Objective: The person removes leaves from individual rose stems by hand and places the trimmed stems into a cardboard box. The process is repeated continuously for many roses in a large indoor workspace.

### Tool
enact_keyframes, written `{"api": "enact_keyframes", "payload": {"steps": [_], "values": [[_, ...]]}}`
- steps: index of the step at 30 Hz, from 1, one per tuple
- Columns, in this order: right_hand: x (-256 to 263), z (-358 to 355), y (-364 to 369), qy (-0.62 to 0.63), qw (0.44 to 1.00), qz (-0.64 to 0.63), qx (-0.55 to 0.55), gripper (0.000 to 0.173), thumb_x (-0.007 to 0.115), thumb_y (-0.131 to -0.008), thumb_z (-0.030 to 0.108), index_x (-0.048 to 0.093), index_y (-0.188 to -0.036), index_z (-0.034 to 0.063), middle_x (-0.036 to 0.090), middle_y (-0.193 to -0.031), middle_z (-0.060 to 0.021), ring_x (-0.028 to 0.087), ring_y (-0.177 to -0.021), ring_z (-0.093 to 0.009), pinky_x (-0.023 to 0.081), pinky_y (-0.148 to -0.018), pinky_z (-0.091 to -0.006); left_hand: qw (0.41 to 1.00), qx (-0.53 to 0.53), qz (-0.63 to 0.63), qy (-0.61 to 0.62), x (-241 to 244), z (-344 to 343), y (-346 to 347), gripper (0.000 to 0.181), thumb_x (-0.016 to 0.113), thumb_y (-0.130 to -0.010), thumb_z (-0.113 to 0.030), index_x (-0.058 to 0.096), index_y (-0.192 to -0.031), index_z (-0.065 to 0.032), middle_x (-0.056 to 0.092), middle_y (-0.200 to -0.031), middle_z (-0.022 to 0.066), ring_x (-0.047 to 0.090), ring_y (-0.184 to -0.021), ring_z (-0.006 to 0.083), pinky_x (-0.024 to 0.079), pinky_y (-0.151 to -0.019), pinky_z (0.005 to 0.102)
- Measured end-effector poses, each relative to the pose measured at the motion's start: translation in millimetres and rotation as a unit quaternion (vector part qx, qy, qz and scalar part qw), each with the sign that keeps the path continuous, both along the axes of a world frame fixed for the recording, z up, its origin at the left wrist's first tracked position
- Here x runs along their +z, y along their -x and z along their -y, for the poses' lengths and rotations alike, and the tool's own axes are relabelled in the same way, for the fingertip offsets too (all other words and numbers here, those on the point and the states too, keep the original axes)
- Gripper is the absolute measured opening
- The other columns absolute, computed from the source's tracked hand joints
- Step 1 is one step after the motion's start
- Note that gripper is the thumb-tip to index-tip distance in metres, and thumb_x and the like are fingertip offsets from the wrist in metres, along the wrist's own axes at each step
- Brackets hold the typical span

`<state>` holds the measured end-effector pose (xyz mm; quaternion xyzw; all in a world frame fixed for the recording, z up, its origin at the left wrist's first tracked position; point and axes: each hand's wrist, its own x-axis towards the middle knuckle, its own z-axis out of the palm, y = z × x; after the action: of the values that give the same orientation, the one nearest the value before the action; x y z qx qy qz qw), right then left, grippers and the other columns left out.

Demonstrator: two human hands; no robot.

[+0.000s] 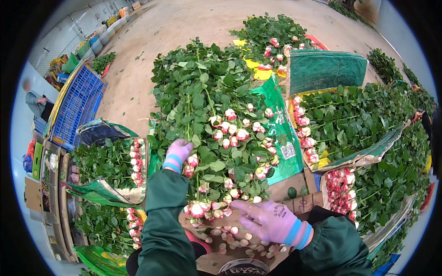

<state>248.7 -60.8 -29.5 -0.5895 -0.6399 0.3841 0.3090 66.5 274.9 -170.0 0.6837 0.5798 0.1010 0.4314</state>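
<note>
My left hand (178, 153), in a lilac knit glove with a blue-striped cuff, closes on a green rose stem (188, 129) at the left of the pile. Two pink-edged white rose heads (191, 165) sit just below that hand. My right hand (267, 219), gloved alike, is held palm down with fingers apart and nothing in it. Its fingertips are by the front row of rose heads (203, 209); whether they touch is unclear. The big heap of leafy cut roses (207, 79) lies before me, heads mostly towards me. Loose petals (234, 239) are scattered below.
Sheet-wrapped rose bundles lie on the right (345, 117) and left (103, 162), with upright green flaps (326, 72) between some. A blue plastic crate (76, 103) stands at left, near a person (36, 103). Another rose heap (272, 34) lies farther off on the concrete floor (172, 20).
</note>
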Motion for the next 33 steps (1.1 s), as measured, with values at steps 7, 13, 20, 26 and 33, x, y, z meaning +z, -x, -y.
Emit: {"api": "enact_keyframes", "payload": {"steps": [7, 13, 20, 26, 33], "values": [[-5.8, 3.8, -0.2, -0.036, 0.992, 0.116, 0.024, 0.050, 0.057, -0.090, 0.028, 0.043, -0.136, 0.0148, 0.057, -0.061, -0.0134, 0.058, -0.056, -0.033, 0.046, -0.052, -0.0419, 0.885, -0.132, -0.196, -0.401, -2.9, 1.8, -108.0, 0.044, 0.056, -0.084, -0.040, 0.063, -0.112, -0.0073, 0.059, -0.117, 0.0126, 0.054, -0.107, 0.0302, 0.042, -0.092, 0.0428], [-8.6, -12.5, -22.1, -0.027, 0.995, 0.091, 0.002, 0.048, 0.054, -0.092, 0.029, 0.042, -0.136, 0.0140, 0.060, -0.067, -0.0126, 0.059, -0.057, -0.032, 0.047, -0.051, -0.0416, 0.929, -0.118, -0.215, -0.276, -57.2, -38.3, -167.3, 0.060, 0.047, -0.087, -0.054, 0.046, -0.135, -0.0187, 0.044, -0.138, 0.0195, 0.043, -0.125, 0.0378, 0.032, -0.104, 0.0482], [-29.9, -19.7, -23.3, 0.041, 0.991, 0.125, 0.022, 0.046, 0.054, -0.091, 0.031, 0.045, -0.133, 0.0138, 0.061, -0.070, -0.0144, 0.061, -0.060, -0.034, 0.048, -0.052, -0.0437, 0.971, -0.070, 0.038, -0.223, -42.8, -32.4, -150.8, 0.040, 0.057, -0.086, -0.040, 0.066, -0.107, -0.0072, 0.064, -0.109, 0.0162, 0.059, -0.103, 0.0323, 0.045, -0.091, 0.0373], [-24.7, -27.0, -17.3, -0.045, 0.992, 0.112, -0.040, 0.038, 0.053, -0.090, 0.033, 0.055, -0.118, 0.0073, 0.065, -0.076, -0.0150, 0.064, -0.071, -0.033, 0.051, -0.062, -0.0433, 0.933, -0.052, 0.351, 0.051, 72.3, 84.2, -71.8, 0.026, 0.060, -0.092, -0.026, 0.063, -0.104, -0.0034, 0.057, -0.077, -0.0055, 0.046, -0.064, 0.0007, 0.039, -0.058, 0.0179], [-32.6, -61.9, 27.1, 0.119, 0.892, -0.418, -0.125, 0.055, 0.053, -0.093, 0.049, 0.058, -0.118, 0.0007, 0.067, -0.096, -0.0071, 0.059, -0.081, -0.011, 0.048, -0.075, -0.0260, 0.861, -0.066, 0.423, 0.274, 155.1, 225.5, 29.6, 0.032, 0.049, -0.098, -0.028, 0.057, -0.111, 0.0006, 0.063, -0.109, 0.0094, 0.061, -0.091, 0.0138, 0.049, -0.085, 0.0286]]}}
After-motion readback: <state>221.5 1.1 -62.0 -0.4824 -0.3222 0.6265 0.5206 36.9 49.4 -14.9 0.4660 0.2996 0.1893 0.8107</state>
